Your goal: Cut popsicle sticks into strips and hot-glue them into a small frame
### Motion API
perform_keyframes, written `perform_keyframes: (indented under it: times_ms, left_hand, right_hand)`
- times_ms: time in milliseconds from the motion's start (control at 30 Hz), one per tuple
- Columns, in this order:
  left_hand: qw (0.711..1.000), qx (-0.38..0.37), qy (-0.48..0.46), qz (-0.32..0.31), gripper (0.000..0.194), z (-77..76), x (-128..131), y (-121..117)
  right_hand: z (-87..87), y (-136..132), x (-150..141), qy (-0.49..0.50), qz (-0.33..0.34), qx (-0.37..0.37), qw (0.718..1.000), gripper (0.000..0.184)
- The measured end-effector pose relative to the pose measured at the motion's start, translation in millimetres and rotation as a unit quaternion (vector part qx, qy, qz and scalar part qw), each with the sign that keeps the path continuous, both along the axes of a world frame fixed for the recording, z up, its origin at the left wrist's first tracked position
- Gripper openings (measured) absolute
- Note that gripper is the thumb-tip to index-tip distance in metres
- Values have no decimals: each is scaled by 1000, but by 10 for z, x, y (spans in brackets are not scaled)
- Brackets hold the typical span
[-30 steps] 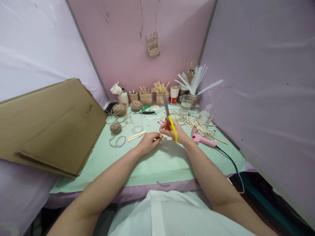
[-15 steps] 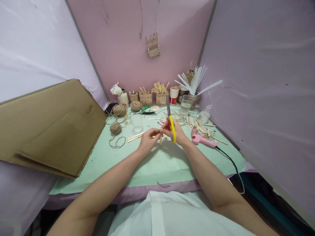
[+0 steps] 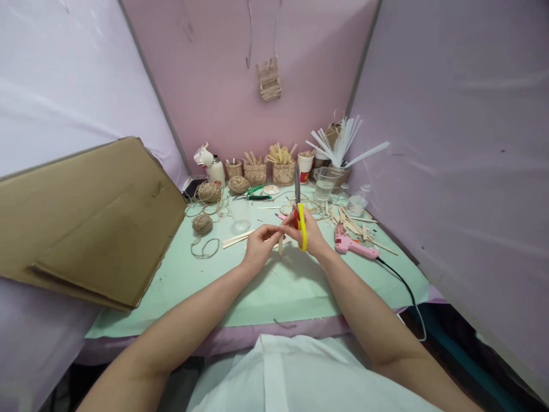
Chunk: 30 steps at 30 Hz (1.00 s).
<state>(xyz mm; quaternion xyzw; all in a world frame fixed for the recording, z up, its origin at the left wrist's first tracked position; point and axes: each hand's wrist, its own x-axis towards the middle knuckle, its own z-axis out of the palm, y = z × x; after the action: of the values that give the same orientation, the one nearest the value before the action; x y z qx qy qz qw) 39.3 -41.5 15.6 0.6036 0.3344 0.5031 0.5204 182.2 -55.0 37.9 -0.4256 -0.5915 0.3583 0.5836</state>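
My left hand (image 3: 259, 245) is closed in a pinch on a short, thin wooden stick (image 3: 281, 246), whose lower end hangs below the fingertips. Scissors (image 3: 302, 226) with yellow and red handles rest in my right hand (image 3: 315, 236), blades pointing up and away from me. The right thumb and fingertip meet the left fingertips at the top of the stick. Fingers hide the stick's upper part. Just left of my left hand, several pale wooden strips (image 3: 235, 239) lie on the green table cover (image 3: 227, 286).
A pink glue gun (image 3: 355, 246) with a cord lies at right, near scattered wooden sticks (image 3: 349, 223). Twine balls (image 3: 202, 224), pliers (image 3: 259, 197) and a clear cup (image 3: 240, 214) stand at left. Behind are stick-filled baskets (image 3: 283, 174). Cardboard (image 3: 94, 223) leans at far left.
The view has shifted very slightly. The scissors' blades have tilted a little to the right; both hands keep nearly the same place and grip.
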Motion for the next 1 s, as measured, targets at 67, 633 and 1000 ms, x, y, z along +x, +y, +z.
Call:
perform_keyframes:
  times_ms: [67, 633, 1000]
  left_hand:
    - [999, -23, -21, -9, 22, 23, 0, -16]
    - [982, -156, -107, -25, 18, 304, -166, -304]
    - [983, -141, -117, 0, 13, 355, -184, -478]
  right_hand:
    - [12, -15, -22, 7, -7, 3, 1000, 42]
    - [34, -837, 107, -255, -57, -122, 958, 30]
    - [37, -1076, -55, -369, -52, -150, 916, 32]
